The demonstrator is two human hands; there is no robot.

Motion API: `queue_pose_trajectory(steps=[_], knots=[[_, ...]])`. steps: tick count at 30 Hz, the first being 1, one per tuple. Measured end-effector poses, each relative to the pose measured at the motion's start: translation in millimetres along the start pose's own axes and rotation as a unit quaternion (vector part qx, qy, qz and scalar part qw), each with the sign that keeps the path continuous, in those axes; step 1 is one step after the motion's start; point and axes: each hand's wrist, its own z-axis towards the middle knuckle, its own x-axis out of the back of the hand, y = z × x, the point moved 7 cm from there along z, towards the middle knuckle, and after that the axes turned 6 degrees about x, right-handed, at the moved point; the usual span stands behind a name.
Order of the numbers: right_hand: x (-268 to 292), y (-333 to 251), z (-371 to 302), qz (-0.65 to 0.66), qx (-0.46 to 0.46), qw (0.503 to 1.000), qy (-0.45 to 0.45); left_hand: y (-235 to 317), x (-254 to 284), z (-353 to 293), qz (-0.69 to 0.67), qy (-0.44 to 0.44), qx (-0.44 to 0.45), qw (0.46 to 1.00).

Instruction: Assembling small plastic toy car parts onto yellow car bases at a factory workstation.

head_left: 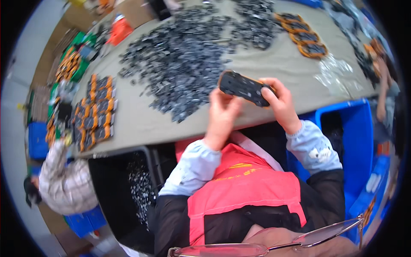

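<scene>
- Thin metal-rimmed eyeglasses point(227, 249) nearest the camera, six o'clock, out of focus. Twelve = far side of the counter point(135, 128), beige-covered.
- Oblong black shell with orange edging point(243, 88), hard-looking, held up in front of the counter's near edge; dark face toward camera.
- Long axis tilted, ten o'clock to four o'clock.
- Right hand point(280, 103) nearer: pinches the four o'clock end, thumb on dark face, fingers behind.
- Left hand point(222, 115) at seven o'clock of the shell, just under its ten o'clock half; fingers half curled, blurred. Touching or just beside, cannot tell.
- Ten o'clock from shell: broad heap of small dark flat pieces point(180, 64), nearer the left hand's side.
- Between one and two: overlapping row of similar orange-and-black shells point(301, 36); three o'clock: crumpled clear plastic bags point(338, 75).
- Nine o'clock, well apart: stacked group of orange-and-black units point(95, 110).
- Four o'clock, below the counter: blue plastic bin point(361, 132); eight o'clock: black bin point(109, 180) with small shiny bits.
</scene>
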Motion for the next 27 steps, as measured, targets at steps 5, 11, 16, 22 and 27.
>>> queue_pose_trajectory(steps=[5,11,16,22,27], knots=[[-18.0,-10.0,-23.6,0.009,0.075,0.997,0.029,16.9,-26.6,-12.1,-0.093,-0.033,-0.043,0.994],[-80.3,-30.3,-2.3,0.064,0.062,0.987,-0.136,39.7,25.8,-24.8,-0.109,-0.028,-0.069,0.991],[-55.9,-34.7,10.8,-0.171,0.184,0.959,-0.128,83.1,174.4,-30.9,-0.076,0.163,-0.128,0.975],[-7.6,37.4,8.5,-0.194,0.099,0.967,-0.135,139.7,446.1,-80.5,-0.072,0.375,-0.054,0.923],[-24.4,19.9,2.2,-0.222,0.105,0.964,-0.101,143.8,567.0,-63.3,-0.122,0.432,0.017,0.893]])
